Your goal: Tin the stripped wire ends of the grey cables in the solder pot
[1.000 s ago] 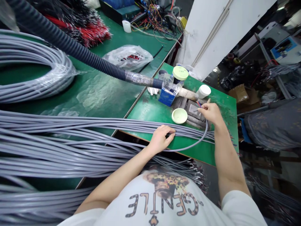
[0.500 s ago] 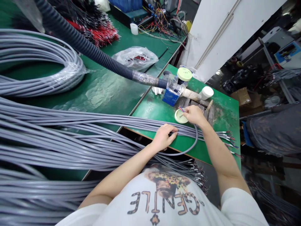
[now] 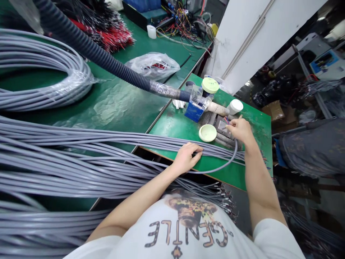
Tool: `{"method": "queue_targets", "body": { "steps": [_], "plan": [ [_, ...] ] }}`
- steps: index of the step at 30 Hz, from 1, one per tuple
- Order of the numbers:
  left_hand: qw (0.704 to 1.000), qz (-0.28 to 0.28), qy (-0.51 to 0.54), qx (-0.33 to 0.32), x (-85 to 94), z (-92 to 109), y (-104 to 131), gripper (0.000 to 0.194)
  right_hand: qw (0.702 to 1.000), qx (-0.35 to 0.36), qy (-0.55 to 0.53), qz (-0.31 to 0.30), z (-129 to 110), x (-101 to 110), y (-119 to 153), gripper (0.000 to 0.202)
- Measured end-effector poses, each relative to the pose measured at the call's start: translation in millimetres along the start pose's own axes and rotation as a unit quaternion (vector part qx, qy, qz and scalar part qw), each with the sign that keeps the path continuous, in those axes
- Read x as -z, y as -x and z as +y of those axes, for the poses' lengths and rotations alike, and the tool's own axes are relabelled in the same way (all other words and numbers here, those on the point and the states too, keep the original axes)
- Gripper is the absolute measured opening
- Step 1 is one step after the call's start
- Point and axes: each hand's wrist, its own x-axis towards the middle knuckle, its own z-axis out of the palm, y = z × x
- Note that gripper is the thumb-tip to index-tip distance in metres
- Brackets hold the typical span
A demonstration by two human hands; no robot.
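Pinched in my right hand is the end of a grey cable, its thin coloured wires over a small metal plate on a dark block. The cable loops down and back toward my left hand. That hand rests with curled fingers on a bundle of grey cables; what its fingertips grip is hidden. A shallow cream dish sits just left of the block. The pale nozzle of a hose ends above the block.
A ribbed black hose crosses over the green table. Near the block stand a blue box, a yellow-lidded jar and a white cup. A coil of grey cable lies at the left.
My right hand has moved right with the cable end, from above the cream dish to the metal plate. The cable loop has shifted right too. My left hand has stayed on the bundle.
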Motion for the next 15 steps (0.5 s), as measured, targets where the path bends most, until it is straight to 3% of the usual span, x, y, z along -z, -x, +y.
{"method": "queue_targets", "body": {
  "steps": [6,15],
  "plan": [
    [1.0,-0.003,-0.003,0.006,-0.3,0,1,0.01,0.996,-0.088,0.024,-0.011,33,-24,-22,0.024],
    [1.0,-0.008,-0.002,0.009,-0.6,-1,1,0.01,0.994,-0.101,0.027,-0.04,37,-42,-35,0.025]
  ]
}}
